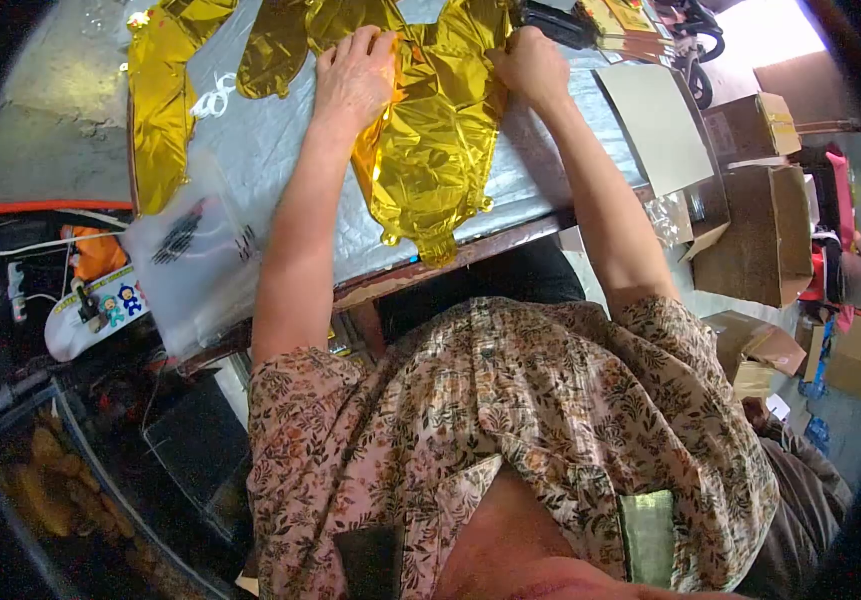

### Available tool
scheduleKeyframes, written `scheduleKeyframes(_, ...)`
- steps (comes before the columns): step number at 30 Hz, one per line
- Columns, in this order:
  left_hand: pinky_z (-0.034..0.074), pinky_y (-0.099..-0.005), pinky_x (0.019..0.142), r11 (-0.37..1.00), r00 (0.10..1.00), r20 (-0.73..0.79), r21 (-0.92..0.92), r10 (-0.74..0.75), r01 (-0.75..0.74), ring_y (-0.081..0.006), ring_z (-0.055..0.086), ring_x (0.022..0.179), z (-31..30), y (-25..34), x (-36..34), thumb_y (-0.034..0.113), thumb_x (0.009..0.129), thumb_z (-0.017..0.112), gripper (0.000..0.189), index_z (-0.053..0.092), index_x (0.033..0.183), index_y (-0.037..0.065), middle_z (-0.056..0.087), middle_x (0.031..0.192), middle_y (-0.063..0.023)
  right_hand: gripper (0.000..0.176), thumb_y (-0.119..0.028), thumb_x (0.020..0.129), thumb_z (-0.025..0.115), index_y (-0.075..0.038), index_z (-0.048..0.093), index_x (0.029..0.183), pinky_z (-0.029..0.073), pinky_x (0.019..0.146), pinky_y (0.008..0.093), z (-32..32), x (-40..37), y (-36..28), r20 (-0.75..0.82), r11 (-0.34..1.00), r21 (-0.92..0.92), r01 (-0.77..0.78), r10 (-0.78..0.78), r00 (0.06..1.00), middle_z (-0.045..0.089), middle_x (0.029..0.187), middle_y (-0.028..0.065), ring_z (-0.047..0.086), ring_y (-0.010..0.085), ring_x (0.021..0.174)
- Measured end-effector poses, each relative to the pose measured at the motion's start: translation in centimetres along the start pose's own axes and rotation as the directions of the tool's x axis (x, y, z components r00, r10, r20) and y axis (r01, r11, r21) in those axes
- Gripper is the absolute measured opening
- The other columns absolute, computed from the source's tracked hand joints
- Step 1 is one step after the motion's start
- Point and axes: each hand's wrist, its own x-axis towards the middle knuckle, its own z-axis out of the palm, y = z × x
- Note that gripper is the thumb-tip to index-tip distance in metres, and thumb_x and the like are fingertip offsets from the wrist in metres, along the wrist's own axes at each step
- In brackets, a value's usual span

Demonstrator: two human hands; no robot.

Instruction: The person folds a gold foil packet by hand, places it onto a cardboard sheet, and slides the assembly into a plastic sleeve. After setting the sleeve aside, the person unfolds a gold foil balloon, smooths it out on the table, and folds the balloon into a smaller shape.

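Note:
A flat, crinkled gold foil balloon (435, 150) lies across the table, its narrow tabbed end hanging over the near edge. My left hand (358, 78) is on its left side, fingers bent together over the foil and gripping it near a fold. At the opposite edge, my right hand (535, 70) is closed in a pinch on the foil; its fingertips are partly hidden. More gold foil (160, 110) lies at the table's left side, and another foil piece (275, 50) is just left of my left hand.
The table (290, 150) has a silvery covering. White string (214, 95) and a clear plastic bag (190, 260) are on the left. A white sheet (655, 125), a black object (555, 22) and stacked packets (630, 25) lie right. Cardboard boxes (765, 230) stand beyond.

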Motion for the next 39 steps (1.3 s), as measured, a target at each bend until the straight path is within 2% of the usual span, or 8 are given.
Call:
scheduleKeyframes(7,0.044,-0.0514,0.106,0.999,1.0,0.02,0.029,0.018,-0.019,-0.0273,0.056,0.13,0.4,-0.5,-0.1,0.028,0.103,0.054,0.036,0.06,0.137,0.017,0.058,0.138,-0.0059,0.036,-0.027,0.09,0.077,0.007,0.073,0.099,0.054,0.065,0.0421,0.4,0.9,1.1,-0.034,0.674,0.731,0.103,-0.115,0.993,0.075,0.083,0.016,0.069,0.0275,0.069)
scheduleKeyframes(13,0.037,-0.0515,0.11,0.995,0.981,0.181,-0.05,-0.076,0.086,-0.032,0.049,0.134,-3.1,1.4,0.7,0.027,0.099,0.057,0.039,0.061,0.133,0.007,0.054,0.139,-0.014,0.032,-0.013,0.089,0.078,0.005,0.072,0.114,0.052,0.066,0.0279,-3.7,-1.6,-2.8,0.365,0.374,0.847,-0.379,0.11,0.925,0.076,0.095,0.0106,0.066,0.0125,0.071)
scheduleKeyframes(24,0.043,-0.0515,0.106,0.998,1.0,0.025,0.066,0.003,-0.005,-0.0273,0.056,0.13,-0.6,0.0,-0.1,0.028,0.102,0.055,0.037,0.059,0.137,0.016,0.058,0.137,-0.0065,0.025,-0.009,0.083,0.078,0.006,0.072,0.102,0.054,0.068,0.0335,-1.5,-2.3,-5.2,-0.161,0.653,0.706,0.274,-0.228,0.96,0.075,0.083,0.0164,0.068,0.0185,0.073)
scheduleKeyframes(26,0.043,-0.0509,0.106,0.999,1.0,0.012,0.031,0.02,-0.021,-0.0277,0.056,0.129,-0.4,0.0,-0.2,0.027,0.101,0.056,0.037,0.059,0.137,0.015,0.059,0.137,-0.0073,0.027,-0.009,0.081,0.077,0.005,0.072,0.104,0.055,0.071,0.037,-1.8,-2.7,-6.1,-0.536,0.228,0.7,0.676,-0.456,0.71,0.074,0.086,0.0202,0.071,0.0267,0.076)
scheduleKeyframes(27,0.043,-0.0509,0.106,0.999,1.0,0.009,0.032,0.02,-0.02,-0.0277,0.056,0.129,-0.4,0.0,-0.2,0.027,0.101,0.056,0.037,0.059,0.137,0.015,0.059,0.137,-0.0073,0.035,-0.01,0.082,0.074,0.004,0.07,0.115,0.056,0.078,0.0397,-4.0,-3.2,-7.0,0.061,0.836,0.481,0.262,-0.331,0.942,0.074,0.099,0.0241,0.072,0.0335,0.087)
scheduleKeyframes(32,0.04,-0.0508,0.108,0.997,0.997,0.082,0.083,0.003,-0.01,-0.0289,0.051,0.134,-0.2,-0.5,-0.1,0.025,0.096,0.06,0.042,0.059,0.136,0.012,0.055,0.14,-0.0099,0.05,-0.045,0.083,0.078,0.004,0.069,0.092,0.056,0.069,0.0457,-1.3,-3.8,-7.1,-0.064,0.782,0.478,0.4,-0.423,0.904,0.07,0.083,0.0267,0.072,0.0388,0.078)
scheduleKeyframes(36,0.038,-0.051,0.11,0.997,0.983,0.178,0.069,0.033,-0.046,-0.0292,0.049,0.136,-1.1,-0.6,-0.3,0.027,0.092,0.065,0.049,0.058,0.137,0.011,0.054,0.142,-0.0116,0.058,-0.05,0.088,0.078,0.004,0.07,0.109,0.052,0.064,0.0366,-1.8,-4.5,-7.7,0.032,0.741,0.464,0.485,-0.561,0.827,0.07,0.08,0.0145,0.065,0.0184,0.07)
scheduleKeyframes(39,0.036,-0.0494,0.112,0.997,0.981,0.195,0.081,-0.007,-0.009,-0.0303,0.048,0.137,-0.4,-0.7,-0.4,0.028,0.088,0.069,0.056,0.055,0.139,0.008,0.053,0.143,-0.0133,0.056,-0.038,0.097,0.071,0.001,0.06,0.136,0.055,0.088,0.0355,-1.8,-4.5,-6.8,0.099,0.554,0.73,0.401,-0.665,0.74,0.072,0.113,0.0194,0.07,0.0222,0.101)
